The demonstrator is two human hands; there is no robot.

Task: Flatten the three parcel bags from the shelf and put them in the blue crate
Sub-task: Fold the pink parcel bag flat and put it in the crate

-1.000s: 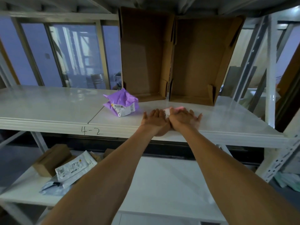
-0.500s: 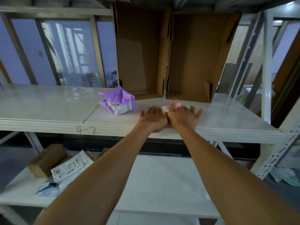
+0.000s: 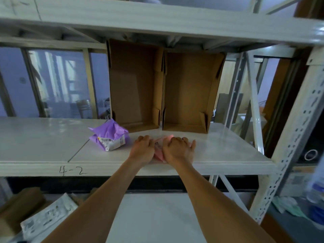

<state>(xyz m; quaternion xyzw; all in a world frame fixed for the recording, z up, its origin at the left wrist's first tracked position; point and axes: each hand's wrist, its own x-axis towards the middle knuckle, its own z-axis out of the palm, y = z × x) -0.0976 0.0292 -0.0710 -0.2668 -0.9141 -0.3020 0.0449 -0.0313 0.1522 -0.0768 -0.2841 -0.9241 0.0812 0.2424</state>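
Pressing down on the pink bag (image 3: 158, 153) right now, dead centre of the frame, close to the front lip of the white shelf (image 3: 43, 142). Both palms are on it, left hand (image 3: 142, 149) and right hand (image 3: 178, 149) side by side. The fingers are laid out pretty much straight, so nothing is grabbed, I'm just pushing. Most of the bag is hidden under them (only a strip shows in the gap between the hands, plus a bit of pink up past the knuckles), so I can't really tell how flat it is yet.

Stuff I reckon could go sideways:

- That shelf looks glossy and the bag is thin plastic. If I push forward instead of straight down, it could skate toward the two cardboard boxes (image 3: 135, 85) standing at the back, or slip off the front edge if I drag it my way.
- Trapped air could just puff it back up once I let go.
- The purple bag (image 3: 109, 135) sits crumpled just left of centre, near my left hand but not touching. A careless sweep could knock it along the shelf.
- The blue crate isn't anywhere in the frame, so I'd be carrying the bag to something I can't see.
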